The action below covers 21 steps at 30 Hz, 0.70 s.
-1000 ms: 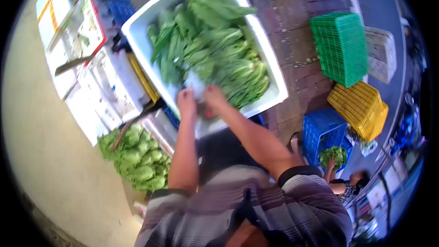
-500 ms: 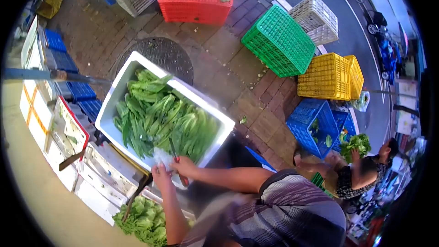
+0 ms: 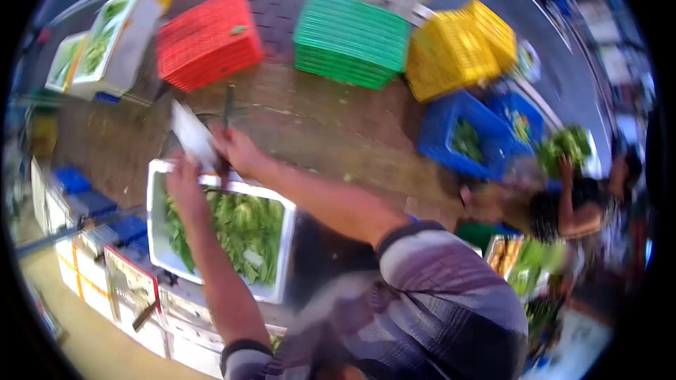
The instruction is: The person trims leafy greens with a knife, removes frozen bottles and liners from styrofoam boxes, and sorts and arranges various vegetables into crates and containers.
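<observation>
My left hand [image 3: 186, 181] is closed on the lower end of a white, thin piece [image 3: 191, 134], which looks like plastic but is smeared by motion. Close beside it, my right hand [image 3: 238, 152] grips a knife [image 3: 229, 102], its dark narrow blade pointing away from me. The right fingers are near the white piece; whether they touch it cannot be made out. Both hands are above the far rim of a white foam box [image 3: 285, 239]. Long leafy greens [image 3: 243, 229] fill this box, and a small pale scrap [image 3: 253, 258] lies on them.
Red [image 3: 210, 41], green [image 3: 352, 39] and yellow [image 3: 451, 53] crates stand across the pavement, with blue crates [image 3: 458, 137] farther right. A person [image 3: 574, 204] there handles leafy vegetables [image 3: 563, 151]. More foam boxes [image 3: 88, 274] line the left; foam boxes with greens [image 3: 102, 46] stand upper left.
My hands have moved forward from above the greens to the box's far rim, carrying the knife and white piece. The camera view has turned, and more foam boxes show at upper left.
</observation>
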Tool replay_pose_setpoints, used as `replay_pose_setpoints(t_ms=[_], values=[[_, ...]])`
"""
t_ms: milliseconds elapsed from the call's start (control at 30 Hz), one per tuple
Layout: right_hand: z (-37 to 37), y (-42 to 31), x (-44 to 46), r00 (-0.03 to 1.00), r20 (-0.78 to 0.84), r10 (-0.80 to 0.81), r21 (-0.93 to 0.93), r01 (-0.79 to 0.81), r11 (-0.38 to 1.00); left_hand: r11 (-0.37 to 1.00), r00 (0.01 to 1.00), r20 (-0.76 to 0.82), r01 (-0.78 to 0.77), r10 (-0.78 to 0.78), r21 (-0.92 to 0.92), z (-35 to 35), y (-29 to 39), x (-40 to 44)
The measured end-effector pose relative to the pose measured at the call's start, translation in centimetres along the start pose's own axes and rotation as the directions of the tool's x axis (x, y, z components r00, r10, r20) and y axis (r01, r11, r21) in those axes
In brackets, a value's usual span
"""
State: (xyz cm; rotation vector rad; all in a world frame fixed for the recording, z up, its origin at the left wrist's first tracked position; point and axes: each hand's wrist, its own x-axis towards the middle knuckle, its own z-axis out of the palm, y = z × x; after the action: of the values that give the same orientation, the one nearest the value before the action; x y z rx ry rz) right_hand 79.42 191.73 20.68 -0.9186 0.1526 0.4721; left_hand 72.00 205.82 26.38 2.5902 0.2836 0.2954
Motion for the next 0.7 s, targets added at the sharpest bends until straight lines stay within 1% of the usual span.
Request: replay_pose_setpoints(t_ms=[33,67,100,133,167,200,233,267,300,333,367,400,433,467,500,533,567,600,633,667,700], values=[[0.9,-8.1,1.0,0.979,0.008,-0.203,0.155,0.2,0.968,0.887,0.989,-0.129,-0.119,0.068,-0.447,-0.5,3.7,6.1],[0.3,-12.5,2.9,0.925,-0.073,-0.372,0.246,0.378,0.892,0.747,0.989,-0.135,-0.044,-0.063,-0.664,-2.1,8.1,8.6],[-1.1,-14.8,5.3,0.888,-0.211,-0.408,0.157,0.443,0.883,0.545,0.971,-0.14,-0.013,-0.192,-0.838,-3.8,12.6,11.1],[-2.1,-16.8,5.0,0.851,-0.319,-0.417,0.11,0.47,0.876,0.541,0.977,-0.119,-0.005,-0.176,-0.841,-3.8,14.2,11.0],[-5.5,-16.9,3.9,0.888,-0.281,-0.365,0.128,0.411,0.903,0.533,0.984,-0.083,0.015,-0.159,-0.846,-2.7,15.0,10.9],[-7.7,-16.7,2.8,0.929,-0.202,-0.311,0.161,0.344,0.925,0.539,0.985,-0.086,0.009,-0.15,-0.842,-2.8,14.8,11.1],[-10.4,-16.5,1.3,0.958,-0.128,-0.257,0.189,0.278,0.942,0.775,0.999,-0.036,-0.028,0.007,-0.631,-1.7,13.9,10.3],[-13.6,-15.1,-0.5,0.971,-0.159,-0.178,0.192,0.207,0.959,0.924,0.988,0.061,-0.111,0.143,-0.365,0.7,11.6,8.6],[-17.3,-12.2,-2.5,0.978,-0.186,-0.093,0.202,0.131,0.971,0.802,0.958,0.279,0.222,-0.073,-0.554,4.2,8.0,6.7],[-22.2,-8.2,-4.6,0.973,-0.215,-0.086,0.031,0.095,0.995,0.76,0.857,0.422,0.48,-0.297,-0.438,6.0,6.4,3.7],[-24.5,-8.5,-9.4,0.952,-0.305,0.037,0.016,-0.033,0.999,0.697,0.728,0.538,0.642,-0.425,-0.318,8.9,0.6,1.0],[-29.6,-4.2,-12.2,0.93,-0.355,0.099,0.077,-0.076,0.994,0.709,0.635,0.604,0.688,-0.482,-0.157,8.5,1.3,-2.2],[-32.2,-2.6,-16.1,0.851,-0.504,0.146,-0.017,-0.179,0.984,0.681,0.641,0.604,0.702,-0.474,-0.211,9.6,-1.5,-5.5],[-34.1,-1.4,-20.1,0.752,-0.637,0.167,-0.108,-0.302,0.947,0.593,0.568,0.566,0.788,-0.598,-0.164,8.4,-1.7,-9.0],[-35.8,-0.3,-24.2,0.632,-0.753,0.184,-0.153,-0.439,0.886,0.614,0.55,0.642,0.775,-0.534,-0.154,8.7,-6.6,-12.8],[-37.4,-0.4,-27.3,0.582,-0.763,0.281,-0.078,-0.515,0.854,0.526,0.474,0.604,0.844,-0.641,-0.104,6.8,-3.5,-14.8],[-37.7,-0.8,-30.6,0.527,-0.77,0.36,-0.062,-0.623,0.779,0.501,0.523,0.571,0.839,-0.632,-0.214,6.9,-7.5,-19.6],[-41.1,1.8,-35.0,0.566,-0.782,0.261,-0.064,-0.489,0.87,0.49,0.509,0.563,0.848,-0.651,-0.2,6.5,-7.0,-21.6],[-35.7,-3.1,-33.4,0.496,-0.82,0.285,-0.177,-0.695,0.697,0.538,0.581,0.457,0.809,-0.673,-0.236,7.8,-9.4,-24.1],[-37.4,-1.6,-34.8,0.51,-0.823,0.251,-0.152,-0.622,0.768,0.641,0.594,0.483,0.763,-0.644,-0.083,8.8,-12.9,-27.2],[-39.1,-0.4,-35.6,0.548,-0.792,0.271,-0.144,-0.598,0.789,0.694,0.652,0.46,0.713,-0.602,-0.103,8.9,-13.5,-29.0]])
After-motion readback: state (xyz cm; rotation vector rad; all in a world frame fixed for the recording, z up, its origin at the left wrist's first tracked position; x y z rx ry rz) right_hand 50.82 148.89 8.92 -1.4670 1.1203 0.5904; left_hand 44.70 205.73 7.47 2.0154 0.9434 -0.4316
